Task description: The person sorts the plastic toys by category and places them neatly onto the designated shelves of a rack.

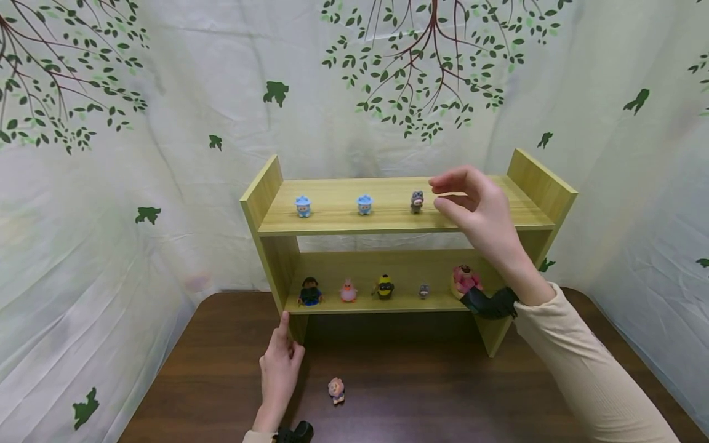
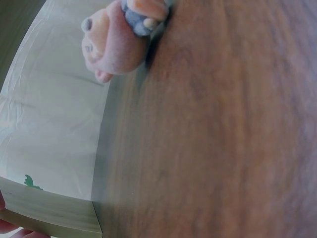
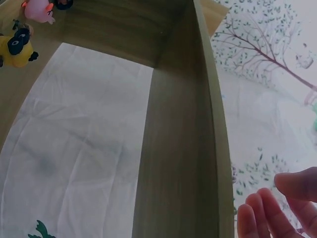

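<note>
My right hand (image 1: 480,206) is over the right part of the upper board, its thumb and fingers apart with nothing between them. Just left of its fingertips stands a small grey figurine (image 1: 416,202). Two blue-hatted figurines (image 1: 303,206) stand further left on that board. Down at the wooden shelf's (image 1: 365,309) lower left corner, my left hand (image 1: 279,372) holds the side panel, index finger pointing up along it; in the left wrist view, fingers (image 2: 6,226) show at the panel's edge. A pinkish figurine (image 1: 336,391) lies on the table near the left hand.
The lower board carries a dark-clad figurine (image 1: 310,291), a pink one (image 1: 348,291), a yellow-and-black one (image 1: 383,287), a tiny grey one (image 1: 423,291) and a larger pink one (image 1: 466,280), partly behind the right wrist's black strap. The brown table (image 1: 221,363) supports the shelf; a leaf-printed cloth hangs behind.
</note>
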The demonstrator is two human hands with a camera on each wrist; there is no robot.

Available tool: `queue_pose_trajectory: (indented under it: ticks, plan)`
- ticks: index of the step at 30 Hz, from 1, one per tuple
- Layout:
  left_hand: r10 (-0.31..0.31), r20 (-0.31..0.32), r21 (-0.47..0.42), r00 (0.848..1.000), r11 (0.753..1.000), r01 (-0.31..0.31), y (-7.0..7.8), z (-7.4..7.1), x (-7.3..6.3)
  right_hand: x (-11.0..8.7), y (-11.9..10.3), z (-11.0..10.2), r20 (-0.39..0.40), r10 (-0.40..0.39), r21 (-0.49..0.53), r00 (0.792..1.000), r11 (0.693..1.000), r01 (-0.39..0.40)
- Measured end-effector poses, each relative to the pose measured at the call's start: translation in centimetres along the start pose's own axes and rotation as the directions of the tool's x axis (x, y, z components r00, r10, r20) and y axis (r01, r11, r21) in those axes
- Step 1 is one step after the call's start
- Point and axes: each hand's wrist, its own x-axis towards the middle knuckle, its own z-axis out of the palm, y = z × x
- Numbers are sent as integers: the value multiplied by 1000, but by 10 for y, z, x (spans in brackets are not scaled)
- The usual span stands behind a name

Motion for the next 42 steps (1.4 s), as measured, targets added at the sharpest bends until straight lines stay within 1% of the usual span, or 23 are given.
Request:
queue_pose_trajectory:
  ticks: [6, 11, 16, 27, 33, 42]
  plan:
    - [2, -1, 1, 1000, 1000, -2, 0, 0, 0, -7, -7, 0, -5, -32, 60, 999, 998, 32]
    - [0, -3, 3, 1000, 1000, 0, 0, -1, -1, -13, -11, 2, 3, -50, 78, 999, 996, 49]
    - [0, -1, 1, 1000, 1000, 0, -1, 0, 0, -21, -11, 5, 19, -43, 96, 999, 995, 41]
    - [13, -21, 12, 1000, 1000, -12, 0, 1, 1, -36, -3, 10, 62, -30, 126, 998, 992, 22]
    - [11, -19, 14, 1000, 1000, -11, 0, 1, 0, -50, 2, 12, 125, -14, 111, 992, 994, 1]
    - [-4, -13, 10, 1000, 1000, 4, 1, 0, 0, -66, 12, 21, 149, -52, 117, 988, 993, 34]
